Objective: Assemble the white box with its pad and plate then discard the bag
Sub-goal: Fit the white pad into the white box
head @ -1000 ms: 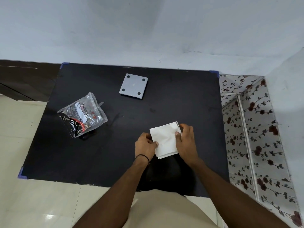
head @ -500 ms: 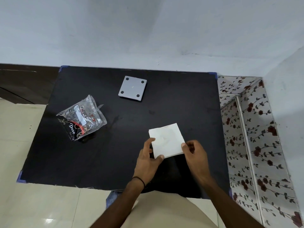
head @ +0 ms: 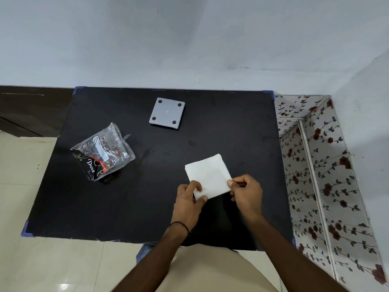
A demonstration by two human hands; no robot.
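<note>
White box [head: 208, 175] pinched at near corners by left hand [head: 188, 200] and right hand [head: 246, 191]; one plate [head: 167, 112] far, one bag [head: 103, 151] left.

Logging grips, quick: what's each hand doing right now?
Left hand: pinching the white box's near corner.
Right hand: pinching its right edge.

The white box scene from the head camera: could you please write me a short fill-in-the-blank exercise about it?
1. Both hands, left and right, grip the ____ box at its near corners.
2. The grey plate shows ____ dark dots, one near each corner.
3. The clear bag lies to the ____ of the white box.
4. Everything rests on a ____ table.

Missing words: white; four; left; black
</note>
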